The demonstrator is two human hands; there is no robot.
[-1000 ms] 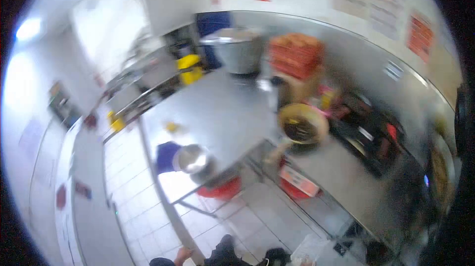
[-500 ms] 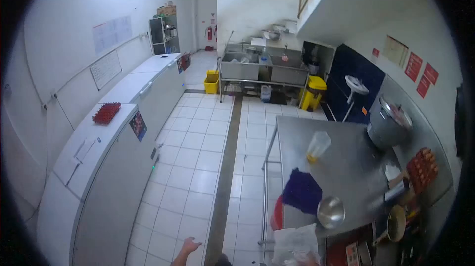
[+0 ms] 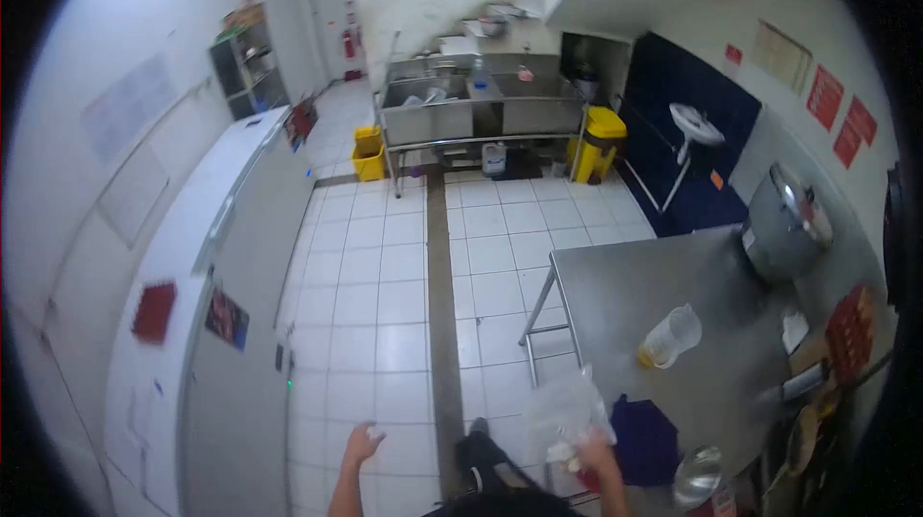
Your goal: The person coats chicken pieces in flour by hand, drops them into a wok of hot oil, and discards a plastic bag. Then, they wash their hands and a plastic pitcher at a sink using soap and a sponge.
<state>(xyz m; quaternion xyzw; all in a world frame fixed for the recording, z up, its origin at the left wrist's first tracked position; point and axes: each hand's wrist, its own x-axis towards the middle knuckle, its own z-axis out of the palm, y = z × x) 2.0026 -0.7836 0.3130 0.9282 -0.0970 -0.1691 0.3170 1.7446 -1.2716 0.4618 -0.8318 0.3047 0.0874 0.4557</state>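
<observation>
My right hand (image 3: 598,450) is closed on a clear plastic bag (image 3: 562,406) beside the near left edge of the steel table (image 3: 625,281). Small whitish pieces show near the bag's lower end, too blurred to name. My left hand (image 3: 363,443) hangs over the tiled floor, thumb and fingers apart, holding nothing. Right of the bag lies a dark purple cloth (image 3: 644,440). A shiny metal bowl (image 3: 698,475) is beside the cloth. Farther back on the table, a clear plastic jug (image 3: 676,332) with yellow at one end appears tilted.
White chest freezers (image 3: 245,200) line the left wall, with a red egg tray (image 3: 154,313) on top. Steel sinks (image 3: 428,118) stand at the back, between yellow bins (image 3: 368,156). A large pot (image 3: 784,228) and red egg trays (image 3: 851,334) are at right. My foot (image 3: 478,428) is on the floor.
The view has shifted as I moved. My right hand, barely visible before, has come into sight with the plastic bag, now farther up beside the purple cloth. My left hand stays empty.
</observation>
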